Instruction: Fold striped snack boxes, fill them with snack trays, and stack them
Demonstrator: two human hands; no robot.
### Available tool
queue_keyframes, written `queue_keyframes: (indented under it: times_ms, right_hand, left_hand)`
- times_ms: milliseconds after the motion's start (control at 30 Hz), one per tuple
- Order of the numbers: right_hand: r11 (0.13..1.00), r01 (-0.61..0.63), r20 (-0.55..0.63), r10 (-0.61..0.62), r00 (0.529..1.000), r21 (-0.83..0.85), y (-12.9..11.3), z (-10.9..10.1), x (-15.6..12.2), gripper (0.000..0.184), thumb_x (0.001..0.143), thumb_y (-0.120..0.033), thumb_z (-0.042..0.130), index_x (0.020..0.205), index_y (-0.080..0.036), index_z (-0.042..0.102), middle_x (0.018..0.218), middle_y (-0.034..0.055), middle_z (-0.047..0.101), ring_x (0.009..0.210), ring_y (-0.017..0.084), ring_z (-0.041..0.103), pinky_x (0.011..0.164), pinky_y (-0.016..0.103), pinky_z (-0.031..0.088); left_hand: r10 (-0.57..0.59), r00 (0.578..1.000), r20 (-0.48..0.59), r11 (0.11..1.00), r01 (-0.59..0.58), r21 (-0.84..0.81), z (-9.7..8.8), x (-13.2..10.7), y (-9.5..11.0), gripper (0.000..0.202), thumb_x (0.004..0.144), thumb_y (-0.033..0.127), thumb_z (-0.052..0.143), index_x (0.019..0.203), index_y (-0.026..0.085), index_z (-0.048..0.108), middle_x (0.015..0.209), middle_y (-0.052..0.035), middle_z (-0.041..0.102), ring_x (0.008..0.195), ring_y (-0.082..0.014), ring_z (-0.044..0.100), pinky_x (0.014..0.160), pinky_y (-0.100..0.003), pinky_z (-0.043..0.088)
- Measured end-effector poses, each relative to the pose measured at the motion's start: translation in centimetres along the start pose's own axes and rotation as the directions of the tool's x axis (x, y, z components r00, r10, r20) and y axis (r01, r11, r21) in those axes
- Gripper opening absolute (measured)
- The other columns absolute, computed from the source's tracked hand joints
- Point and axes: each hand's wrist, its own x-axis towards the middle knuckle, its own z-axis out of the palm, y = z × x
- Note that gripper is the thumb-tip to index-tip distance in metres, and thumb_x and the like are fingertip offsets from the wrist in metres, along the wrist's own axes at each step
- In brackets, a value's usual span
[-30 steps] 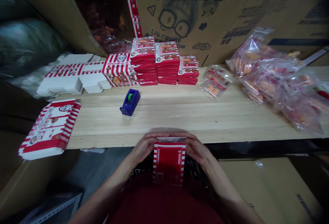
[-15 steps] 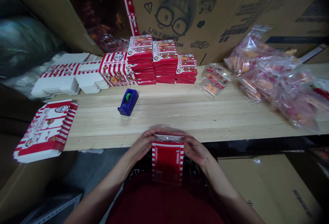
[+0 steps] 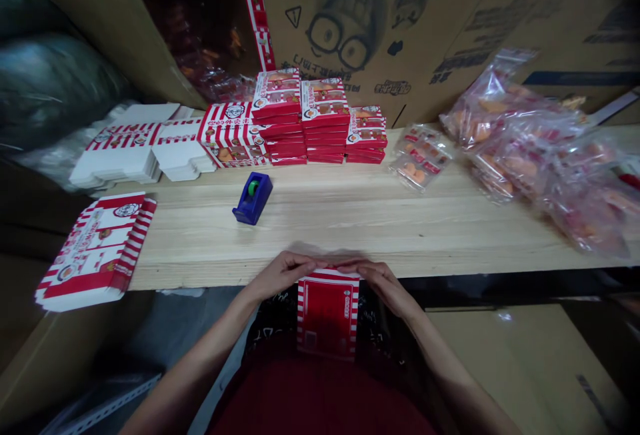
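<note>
My left hand point(image 3: 280, 275) and my right hand point(image 3: 380, 282) sit at the top edge of a red-and-white striped cardboard box point(image 3: 327, 315), their fingertips meeting over it. The box stands upright against my body, just below the front edge of the pine table point(image 3: 350, 242), with its red panel facing me. Its upper end lies under my fingers, and no clear plastic shows there. The box's contents are hidden.
A blue tape dispenser point(image 3: 253, 198) stands on the table. Behind it are stacks of red printed boxes point(image 3: 320, 122) and white flat cartons point(image 3: 120, 158). A flat printed box blank point(image 3: 95, 252) lies at the left, and plastic bags of orange snacks point(image 3: 540, 155) pile up at the right.
The clear plastic showing at the box's top edge is gone. My hands have moved closer over that edge, and my fingers now meet there.
</note>
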Motion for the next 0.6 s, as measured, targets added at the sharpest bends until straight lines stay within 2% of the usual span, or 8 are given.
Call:
queue_keyframes:
  times_ms: [100, 200, 300, 467, 600]
  right_hand:
    - [0.998, 0.016, 0.032, -0.015, 0.999, -0.058, -1.0, 0.2, 1.2, 0.018, 0.093, -0.044, 0.071, 0.098, -0.032, 0.084, 0.108, 0.0046, 0.079, 0.107, 0.025, 0.070, 0.104, 0.045, 0.049]
    - [0.997, -0.018, 0.087, 0.025, 0.996, -0.079, -1.6, 0.2, 2.3, 0.021, 0.086, -0.040, 0.079, 0.105, -0.031, 0.082, 0.106, 0.0039, 0.079, 0.101, 0.023, 0.072, 0.096, 0.043, 0.053]
    - [0.994, -0.062, 0.102, 0.071, 0.992, -0.087, -1.5, 0.1, 3.0, 0.024, 0.083, -0.039, 0.081, 0.105, -0.031, 0.082, 0.105, 0.0034, 0.079, 0.098, 0.023, 0.072, 0.092, 0.043, 0.054]
    - [0.991, -0.079, 0.066, 0.086, 0.994, -0.106, -0.8, 0.0, 3.4, 0.013, 0.079, -0.035, 0.083, 0.090, -0.030, 0.084, 0.087, 0.0008, 0.077, 0.080, 0.018, 0.069, 0.079, 0.038, 0.054]
    - [0.989, -0.084, 0.070, 0.093, 0.993, -0.124, -0.9, -0.1, 4.0, 0.007, 0.076, -0.032, 0.084, 0.081, -0.028, 0.084, 0.081, 0.0003, 0.074, 0.073, 0.016, 0.065, 0.072, 0.035, 0.050]
  left_hand:
    - [-0.016, 1.000, -0.009, 0.999, 0.016, 0.044, 0.2, 0.7, 0.1, 0.033, 0.091, 0.039, 0.071, 0.119, 0.024, 0.079, 0.119, -0.0121, 0.079, 0.110, -0.0305, 0.072, 0.102, -0.047, 0.050]
    - [-0.009, 1.000, -0.005, 0.996, 0.010, 0.089, -0.1, 1.1, 0.1, 0.034, 0.091, 0.038, 0.072, 0.121, 0.024, 0.078, 0.119, -0.0116, 0.079, 0.103, -0.0277, 0.074, 0.093, -0.043, 0.054]
    - [-0.025, 1.000, 0.018, 0.991, 0.023, 0.130, -0.5, 1.2, 0.0, 0.033, 0.092, 0.037, 0.070, 0.121, 0.024, 0.078, 0.116, -0.0107, 0.080, 0.096, -0.0248, 0.074, 0.088, -0.039, 0.055]
    - [-0.028, 0.999, -0.019, 0.989, 0.031, 0.144, -0.5, 1.5, -0.5, 0.026, 0.090, 0.032, 0.071, 0.112, 0.023, 0.082, 0.106, -0.0086, 0.083, 0.084, -0.0213, 0.074, 0.080, -0.034, 0.055]
    - [-0.043, 0.999, -0.026, 0.991, 0.046, 0.128, -0.4, 1.8, -0.4, 0.023, 0.087, 0.031, 0.074, 0.107, 0.023, 0.083, 0.101, -0.0083, 0.083, 0.081, -0.0207, 0.074, 0.078, -0.033, 0.055]
